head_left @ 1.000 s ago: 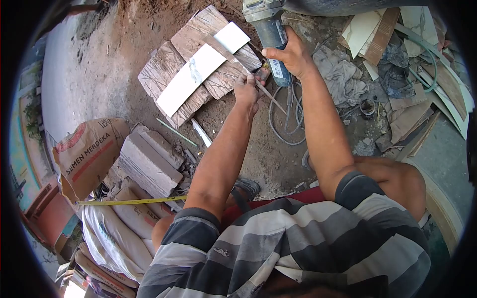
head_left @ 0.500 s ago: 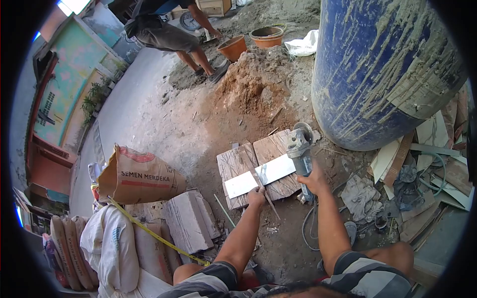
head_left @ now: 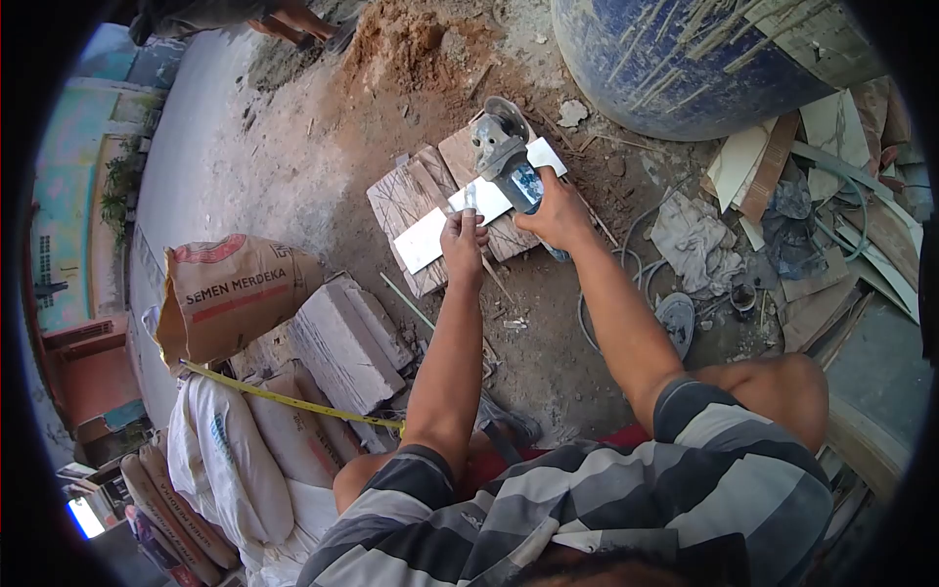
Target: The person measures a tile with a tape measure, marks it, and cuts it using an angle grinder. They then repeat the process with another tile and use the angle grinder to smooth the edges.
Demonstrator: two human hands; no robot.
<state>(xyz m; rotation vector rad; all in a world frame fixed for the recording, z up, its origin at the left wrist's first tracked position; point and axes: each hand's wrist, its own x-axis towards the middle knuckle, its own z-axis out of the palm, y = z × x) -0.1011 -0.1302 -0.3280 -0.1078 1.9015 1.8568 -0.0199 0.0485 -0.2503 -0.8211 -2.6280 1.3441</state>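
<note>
My right hand (head_left: 559, 213) grips the body of an angle grinder (head_left: 501, 157), its disc and guard pointing away from me. The grinder sits over the right part of a long white tile strip (head_left: 421, 243). Beneath the strip lie brown veined slabs (head_left: 391, 196), side by side on the ground. My left hand (head_left: 464, 247) is closed at the strip's near edge, with a small greyish piece at its fingertips; I cannot tell what it is. A thin wooden stick (head_left: 501, 282) pokes out below that hand.
A paper cement bag (head_left: 245, 293), grey blocks (head_left: 342, 342) and a yellow tape measure (head_left: 293, 401) are at left. A large blue drum (head_left: 675, 68) stands ahead right. Tile offcuts (head_left: 841, 137), a rag (head_left: 694, 240) and a cable (head_left: 587, 313) lie right. Another person's legs (head_left: 293, 22) show at top.
The view has tipped downward, so the slabs and hands sit higher in it. The grinder has come leftward over the white strip, and my left hand has shifted along the strip's edge.
</note>
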